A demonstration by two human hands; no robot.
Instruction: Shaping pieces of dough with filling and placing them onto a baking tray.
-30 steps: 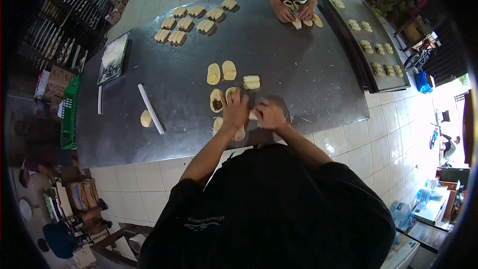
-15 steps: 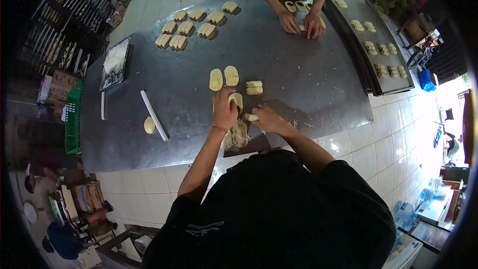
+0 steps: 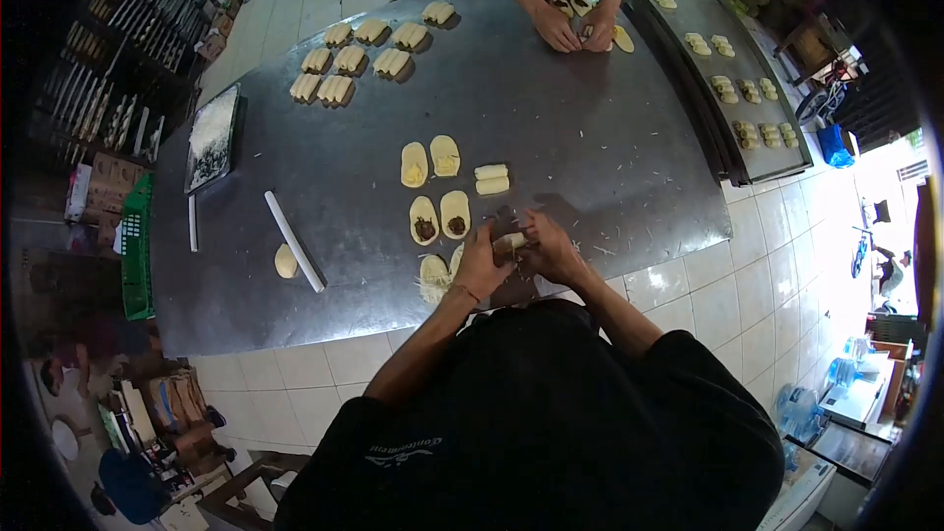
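Between my hands is a small pale dough roll (image 3: 508,243), close to the table's near edge. My left hand (image 3: 484,264) grips its left end and my right hand (image 3: 551,248) its right end, both with fingers closed. Just left of my hands lie two flat dough ovals with dark filling (image 3: 455,215). Nearer me is a dough oval with pale shreds (image 3: 434,278), its neighbour partly hidden by my left hand. Farther off are two dough ovals with yellow filling (image 3: 444,156). Two finished dough rolls (image 3: 493,180) sit side by side to their right.
White rolling pin (image 3: 294,241) and dough ball (image 3: 286,262) lie left on the metal table (image 3: 344,187). A tray of white shreds (image 3: 212,138) stands at the left edge. Grouped rolls (image 3: 349,60) lie at the back. Across the table, another person's hands (image 3: 575,34) handle dough beside a baking tray (image 3: 728,79).
My left hand has left the dark-filled ovals and come right to join my right hand at the roll. Across the table, the other person's hands have drawn together.
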